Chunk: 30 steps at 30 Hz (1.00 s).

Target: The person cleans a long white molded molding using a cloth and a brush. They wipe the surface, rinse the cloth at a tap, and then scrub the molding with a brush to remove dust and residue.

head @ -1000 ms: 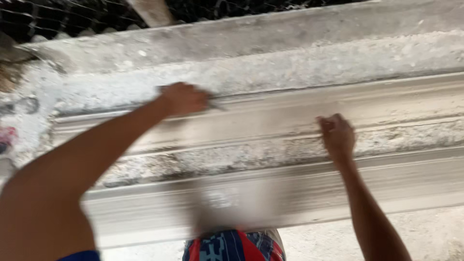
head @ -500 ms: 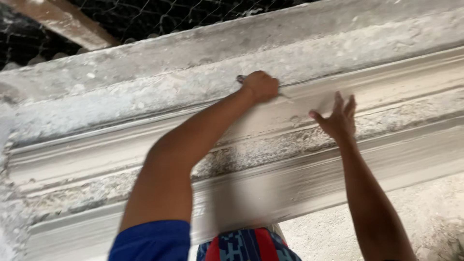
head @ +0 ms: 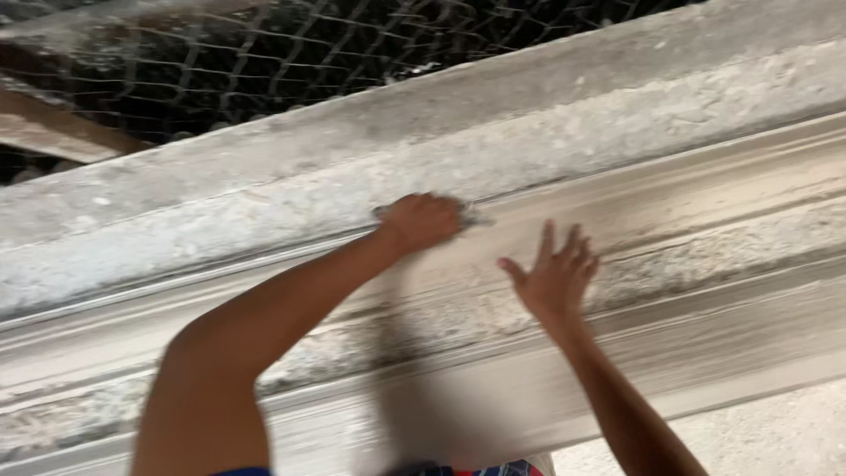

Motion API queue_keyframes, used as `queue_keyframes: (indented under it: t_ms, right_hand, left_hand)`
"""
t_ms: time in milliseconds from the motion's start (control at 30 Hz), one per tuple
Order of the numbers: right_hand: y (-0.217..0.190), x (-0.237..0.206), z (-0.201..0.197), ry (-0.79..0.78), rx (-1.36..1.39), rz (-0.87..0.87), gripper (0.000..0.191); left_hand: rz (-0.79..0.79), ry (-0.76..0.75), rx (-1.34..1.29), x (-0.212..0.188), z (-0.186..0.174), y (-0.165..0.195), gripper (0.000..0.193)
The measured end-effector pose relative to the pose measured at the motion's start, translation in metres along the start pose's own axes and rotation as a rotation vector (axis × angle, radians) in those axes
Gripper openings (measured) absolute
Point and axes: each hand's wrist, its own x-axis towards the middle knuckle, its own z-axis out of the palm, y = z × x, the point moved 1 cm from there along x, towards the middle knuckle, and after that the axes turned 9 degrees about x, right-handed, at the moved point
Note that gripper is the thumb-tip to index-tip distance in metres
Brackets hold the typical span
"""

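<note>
Clenched in our left hand (head: pixel 421 220) is a small grey scraping tool (head: pixel 471 214), pressed on the plaster moulding (head: pixel 705 189).

We close the left fingers in a fist around this tool, and only its thin tip shows, at the right side of the fist; what kind of tool it is we cannot tell, because the picture is blurred. The tip touches the groove under the rough upper band of the moulding, near the middle of its length. Our right hand (head: pixel 555 278) holds nothing: its fingers are spread and the palm lies flat on the smooth band just below and right of the left hand. Behind the top edge of the moulding we see wire mesh (head: pixel 264 62) and a wooden beam (head: pixel 62 132).
</note>
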Motion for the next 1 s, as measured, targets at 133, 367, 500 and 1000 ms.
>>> queue_keyframes:
  t_ms: [133, 367, 500, 1000]
  right_hand:
    - [0.044, 0.006, -0.013, 0.029, -0.015, -0.314, 0.084]
    - [0.219, 0.094, -0.091, 0.165, 0.231, -0.444, 0.038]
    - [0.311, 0.147, -0.124, 0.094, 0.066, -0.178, 0.083]
    - [0.321, 0.157, -0.116, -0.082, 0.158, 0.122, 0.135]
  left_hand:
    - [0.015, 0.101, 0.177, 0.117, -0.067, 0.015, 0.026]
    - [-0.259, -0.348, -0.271, 0.082, -0.055, 0.006, 0.056]
    - [-0.165, -0.249, 0.043, -0.018, -0.04, 0.005, 0.048]
    - [-0.16, -0.111, 0.007, -0.034, -0.035, 0.0, 0.035]
